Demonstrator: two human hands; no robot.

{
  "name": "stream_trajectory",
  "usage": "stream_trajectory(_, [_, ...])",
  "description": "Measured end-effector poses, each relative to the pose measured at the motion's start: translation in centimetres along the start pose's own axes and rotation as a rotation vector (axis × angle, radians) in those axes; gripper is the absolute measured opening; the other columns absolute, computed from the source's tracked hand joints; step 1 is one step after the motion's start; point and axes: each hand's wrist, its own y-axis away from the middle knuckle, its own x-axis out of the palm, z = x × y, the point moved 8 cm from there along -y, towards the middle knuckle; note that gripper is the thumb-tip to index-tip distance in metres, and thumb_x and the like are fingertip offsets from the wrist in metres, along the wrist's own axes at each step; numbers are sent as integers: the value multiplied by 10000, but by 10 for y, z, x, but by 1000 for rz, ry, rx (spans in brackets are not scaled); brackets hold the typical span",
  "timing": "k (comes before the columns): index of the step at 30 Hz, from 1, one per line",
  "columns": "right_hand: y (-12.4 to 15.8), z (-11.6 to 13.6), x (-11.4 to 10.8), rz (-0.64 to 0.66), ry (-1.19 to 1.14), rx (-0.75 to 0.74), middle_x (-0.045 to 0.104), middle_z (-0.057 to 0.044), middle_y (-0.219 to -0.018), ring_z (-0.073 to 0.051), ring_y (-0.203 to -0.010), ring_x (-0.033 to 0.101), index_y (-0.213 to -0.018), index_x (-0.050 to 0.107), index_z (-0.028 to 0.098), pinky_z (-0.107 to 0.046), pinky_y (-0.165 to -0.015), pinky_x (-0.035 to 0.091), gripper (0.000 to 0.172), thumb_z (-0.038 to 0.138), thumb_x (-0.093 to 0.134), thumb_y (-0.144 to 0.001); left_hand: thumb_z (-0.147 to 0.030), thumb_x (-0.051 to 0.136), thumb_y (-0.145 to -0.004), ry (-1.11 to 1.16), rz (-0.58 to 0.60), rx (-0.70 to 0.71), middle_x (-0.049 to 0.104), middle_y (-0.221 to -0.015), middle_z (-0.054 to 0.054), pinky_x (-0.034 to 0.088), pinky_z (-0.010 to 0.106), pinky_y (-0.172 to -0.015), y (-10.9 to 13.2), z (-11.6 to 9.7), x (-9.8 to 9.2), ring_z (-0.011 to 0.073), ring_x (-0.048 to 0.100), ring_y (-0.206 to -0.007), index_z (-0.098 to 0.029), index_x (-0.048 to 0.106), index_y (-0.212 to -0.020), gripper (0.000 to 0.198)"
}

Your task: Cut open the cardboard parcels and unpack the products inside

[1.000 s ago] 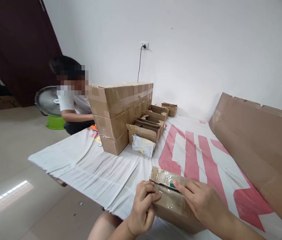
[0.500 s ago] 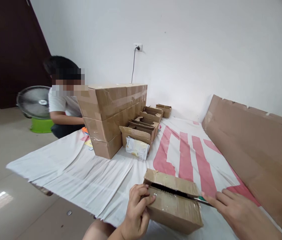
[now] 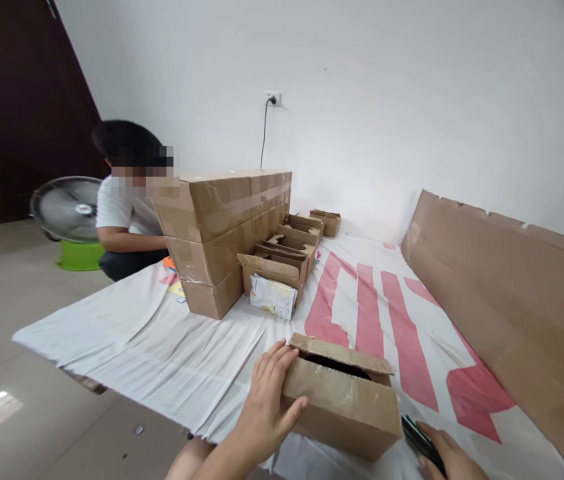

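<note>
Directly in front of me a small cardboard box (image 3: 345,413) sits on the cloth, with a dark slit open along its taped top and the far flap slightly raised. My left hand (image 3: 275,393) grips its left end, fingers over the back corner and thumb against the near side. Past the right end of the box, my right hand (image 3: 445,453) is closed around a utility knife (image 3: 419,437) with a dark handle and a bit of green. The knife points toward the box's right end; whether its tip touches the cardboard cannot be made out.
Stacked taped cartons (image 3: 217,247) stand at the back left, with several opened boxes (image 3: 295,247) beside them. A white packet (image 3: 272,297) leans on the nearest. A cardboard sheet (image 3: 507,300) borders the right side. Across the table crouches another person (image 3: 132,213) near a fan (image 3: 79,208).
My right hand has drawn the knife out of the slit and down past the box's right end. My left hand has shifted, its fingers straighter along the box's left end.
</note>
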Motion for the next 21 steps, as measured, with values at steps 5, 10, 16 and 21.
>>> stream_trajectory(5, [3,6,6,43,88,-3,644,-149,-1273,-283,-1129,640,-1302,576,127,-374,-957,515,538,308,485,-803,-541,720,-749,78,134,18,487,-1398,176,269,633,-1100,-4,5,7,403,344,-1377,-249,287,-1436,863])
stream_trajectory(10, [-1,7,-1,-35,193,-57,691,-158,-1157,-295,-1033,678,-1236,630,139,-408,-897,553,482,273,539,-783,-511,732,-752,235,111,-50,501,-1366,136,336,585,-1089,3,21,16,385,345,-1375,-286,477,-1309,653])
stream_trajectory(16, [8,83,-75,-500,167,-434,675,-118,-1049,-249,-956,664,-1094,674,215,-380,-788,582,273,326,497,-919,-597,680,-757,450,77,-79,473,-1341,129,285,583,-1122,6,29,27,373,285,-1393,-269,535,-1216,583])
stream_trajectory(21, [20,185,-109,-343,185,-836,596,-94,-1135,-222,-1093,563,-1185,618,274,-346,-854,543,305,189,517,-910,-561,697,-763,505,72,-110,450,-1340,122,250,581,-1136,10,32,30,366,230,-1415,-273,529,-1199,549])
